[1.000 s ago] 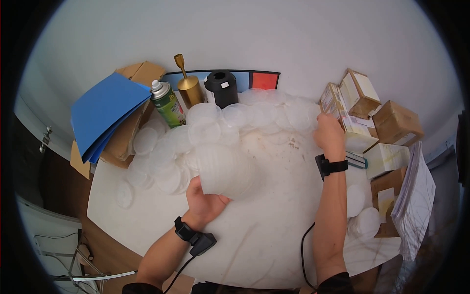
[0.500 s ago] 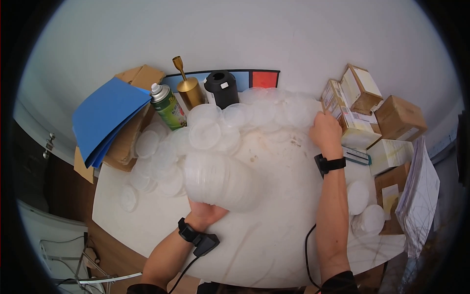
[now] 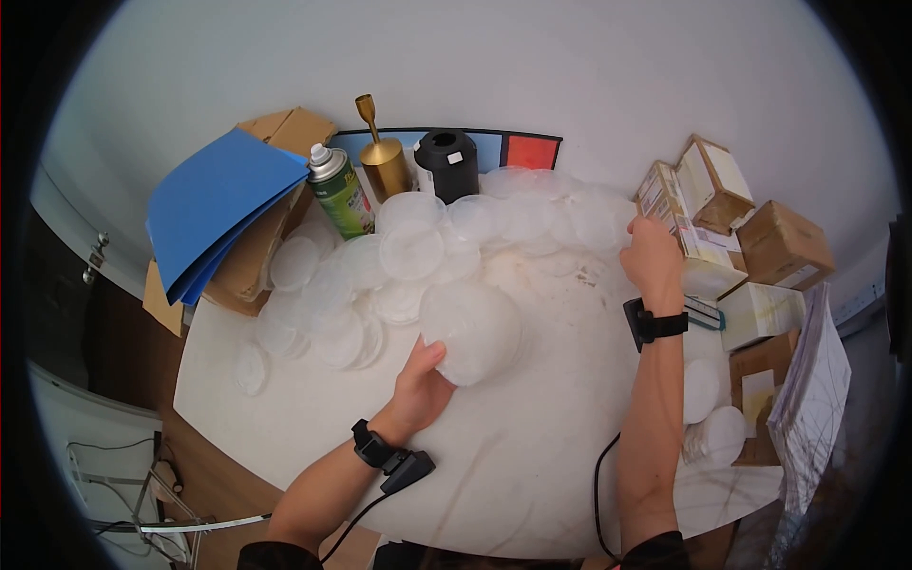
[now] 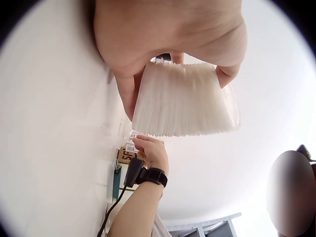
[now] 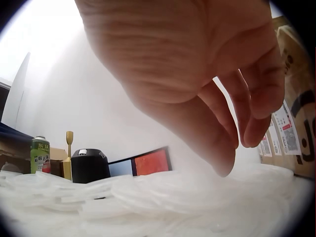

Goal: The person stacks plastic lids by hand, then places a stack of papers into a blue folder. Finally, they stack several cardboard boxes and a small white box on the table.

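A thick stack of translucent round plastic lids [image 3: 480, 332] is gripped by my left hand [image 3: 421, 388] over the middle of the table. Its thumb lies on the near face of the stack. In the left wrist view the fingers curl round the sides of the packed lids [image 4: 182, 101]. My right hand [image 3: 655, 255] is by the boxes at the back right. From the right wrist, its thumb [image 5: 217, 153] and loosely bent fingers show just above a layer of scattered lids [image 5: 148, 197], with no lid between them.
More loose lids [image 3: 328, 313] spread across the table's left and back. A green spray can [image 3: 342, 195], a gold candlestick [image 3: 385, 166] and a black cylinder [image 3: 446, 171] stand behind. Blue folders [image 3: 223, 204] flank the left; cardboard boxes [image 3: 784, 242] and papers [image 3: 812, 380] the right.
The left hand has turned the stack, seen largely from the side half a second ago, so that its round face shows more now. The right hand stays near the boxes. The head view has shifted slightly.
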